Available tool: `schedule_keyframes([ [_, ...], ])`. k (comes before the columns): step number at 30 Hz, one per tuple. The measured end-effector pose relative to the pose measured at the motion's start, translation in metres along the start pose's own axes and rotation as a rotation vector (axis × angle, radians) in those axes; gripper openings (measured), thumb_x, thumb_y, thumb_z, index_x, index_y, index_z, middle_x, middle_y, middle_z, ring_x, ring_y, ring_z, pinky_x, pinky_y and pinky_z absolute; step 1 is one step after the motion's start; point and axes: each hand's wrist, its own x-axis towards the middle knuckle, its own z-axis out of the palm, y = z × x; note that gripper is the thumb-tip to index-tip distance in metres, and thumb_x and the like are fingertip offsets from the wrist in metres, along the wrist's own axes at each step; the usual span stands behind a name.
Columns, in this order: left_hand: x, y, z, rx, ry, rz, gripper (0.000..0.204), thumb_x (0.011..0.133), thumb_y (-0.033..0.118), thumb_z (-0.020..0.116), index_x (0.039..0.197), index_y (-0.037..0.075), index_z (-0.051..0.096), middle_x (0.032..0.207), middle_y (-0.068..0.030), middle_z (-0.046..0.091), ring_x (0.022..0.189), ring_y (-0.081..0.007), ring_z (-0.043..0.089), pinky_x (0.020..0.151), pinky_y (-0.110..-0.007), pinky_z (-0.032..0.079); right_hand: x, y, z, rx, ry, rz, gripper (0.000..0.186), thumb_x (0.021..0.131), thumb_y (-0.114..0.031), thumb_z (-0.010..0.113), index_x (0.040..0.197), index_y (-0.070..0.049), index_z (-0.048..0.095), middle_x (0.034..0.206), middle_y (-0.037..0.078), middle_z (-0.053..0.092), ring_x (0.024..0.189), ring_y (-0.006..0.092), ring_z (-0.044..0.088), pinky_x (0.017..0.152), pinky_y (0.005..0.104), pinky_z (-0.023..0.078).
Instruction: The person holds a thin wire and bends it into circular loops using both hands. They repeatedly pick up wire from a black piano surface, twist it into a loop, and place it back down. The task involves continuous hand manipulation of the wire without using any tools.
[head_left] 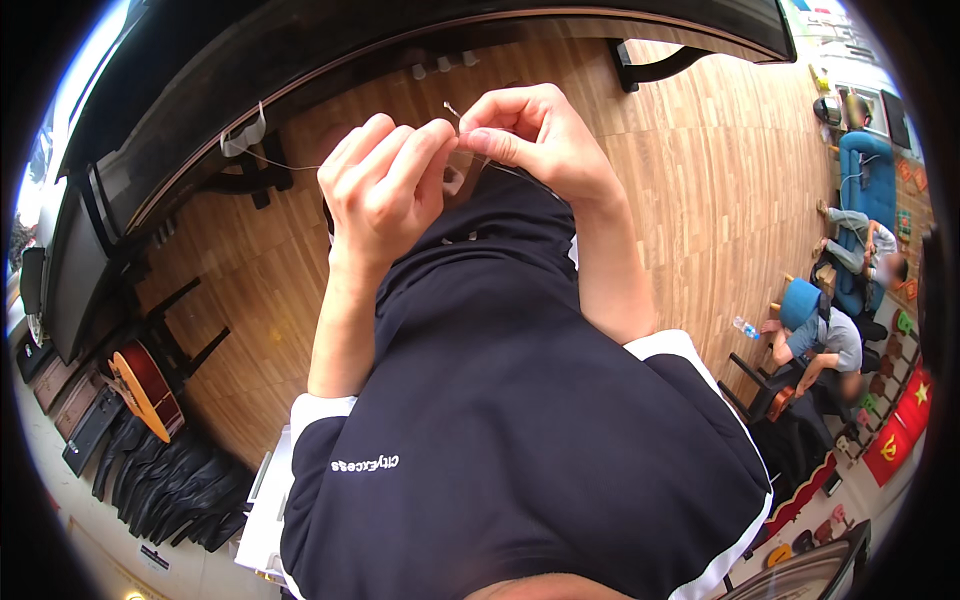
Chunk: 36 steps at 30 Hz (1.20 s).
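My left hand [385,185] is raised at the upper middle, fingers curled and pinched on a thin pale wire or string [280,163]. The strand runs left to a small white looped item [240,140] at the edge of a large glossy black piece of furniture [170,105]. My right hand [535,140] pinches the strand between thumb and index finger, close beside the left fingertips; a short twisted silver end [450,108] sticks up there. The exact grip between the fingertips is partly hidden.
An acoustic guitar [150,395] stands at the left beside black bags [165,490]. At the right, two people sit near a blue sofa [860,170], one holding a stringed instrument [785,400]. A plastic bottle [745,327] stands on the wooden floor [710,200].
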Motion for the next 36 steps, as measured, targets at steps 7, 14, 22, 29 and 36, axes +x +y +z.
schedule_keyframes([
  [7, -0.006, -0.001, 0.007, -0.033, -0.061, -0.026, 0.013, 0.074, 0.002, 0.072, 0.081, 0.009, 0.065, 0.061, -0.0002, 0.053, 0.054, -0.0172, 0.047, 0.05, -0.029, 0.04, 0.007, 0.015, -0.014, 0.272, 0.16, -0.099, 0.01, 0.094, -0.01, 0.065, 0.09, -0.002, 0.068, 0.079, 0.002, 0.063, 0.066, 0.0086, 0.054, 0.062, 0.0229, 0.046],
  [14, -0.016, -0.009, -0.012, -0.26, -0.124, -0.257, 0.011, 0.077, -0.006, 0.069, 0.08, 0.004, 0.065, 0.067, -0.0025, 0.059, 0.052, -0.0147, 0.048, 0.048, -0.026, 0.039, 0.008, 0.016, -0.074, 0.662, 0.737, -0.501, 0.021, 0.1, -0.023, 0.057, 0.093, -0.004, 0.06, 0.086, 0.008, 0.063, 0.072, 0.0169, 0.059, 0.068, 0.0328, 0.054],
  [22, -0.041, -0.032, -0.029, -0.417, 0.059, -0.62, 0.003, 0.088, 0.001, 0.067, 0.085, 0.001, 0.066, 0.068, 0.0021, 0.058, 0.056, -0.0038, 0.044, 0.05, -0.02, 0.034, -0.025, 0.009, -0.132, 0.709, 1.048, -0.559, 0.027, 0.105, -0.031, 0.045, 0.095, -0.008, 0.053, 0.084, 0.006, 0.057, 0.072, 0.019, 0.051, 0.071, 0.0328, 0.049],
  [29, -0.05, -0.038, -0.036, -0.761, 0.095, -0.749, 0.013, 0.098, 0.01, 0.06, 0.096, 0.0, 0.066, 0.077, 0.0066, 0.055, 0.063, 0.0, 0.039, 0.054, -0.018, 0.029, -0.037, 0.019, -0.141, 1.107, 0.33, -0.417, 0.028, 0.107, -0.022, 0.036, 0.086, -0.007, 0.047, 0.069, 0.002, 0.04, 0.059, 0.0126, 0.04, 0.055, 0.0256, 0.038],
  [36, -0.027, -0.024, -0.051, -0.494, -0.121, -0.493, 0.007, 0.079, -0.001, 0.071, 0.083, 0.003, 0.066, 0.066, -0.0001, 0.039, 0.054, -0.009, 0.034, 0.05, -0.025, 0.028, -0.043, 0.023, -0.111, 0.64, 0.189, -0.256, 0.027, 0.103, -0.027, 0.05, 0.082, -0.01, 0.048, 0.063, -0.002, 0.032, 0.052, 0.0075, 0.03, 0.048, 0.0242, 0.03],
])
